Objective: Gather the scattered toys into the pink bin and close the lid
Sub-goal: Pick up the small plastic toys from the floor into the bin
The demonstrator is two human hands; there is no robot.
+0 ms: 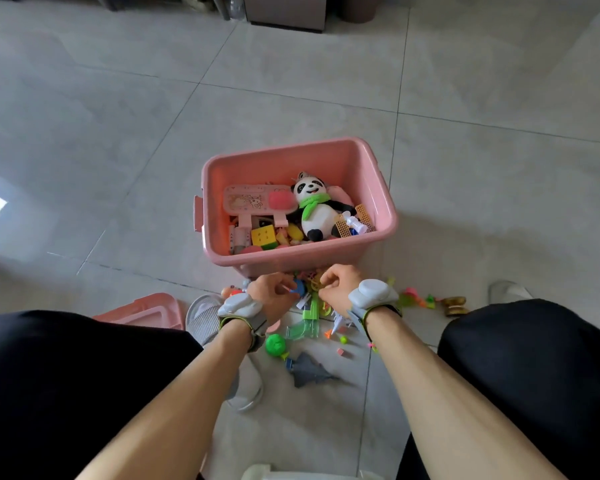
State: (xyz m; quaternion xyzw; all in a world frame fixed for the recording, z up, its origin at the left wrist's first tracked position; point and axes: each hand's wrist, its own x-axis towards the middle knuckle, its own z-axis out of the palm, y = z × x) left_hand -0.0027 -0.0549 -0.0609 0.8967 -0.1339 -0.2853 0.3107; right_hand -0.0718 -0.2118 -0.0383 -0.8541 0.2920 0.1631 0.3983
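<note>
Down at the far left, the pink lid lies flat on the floor beside your left knee, well apart from the bin's rim. Your left hand reaches into the toy pile with its fingers curled around a small blue piece, just in front of the bin's near wall. Straight ahead stands the pink bin, open, holding a panda plush, a pink pencil case and a yellow cube. Below your hands lie a green toy gun, a green ball and a grey toy jet. Your right hand has its fingers curled among small yellow-green pieces; what it pinches you cannot tell. More neon bits lie scattered to its right.
</note>
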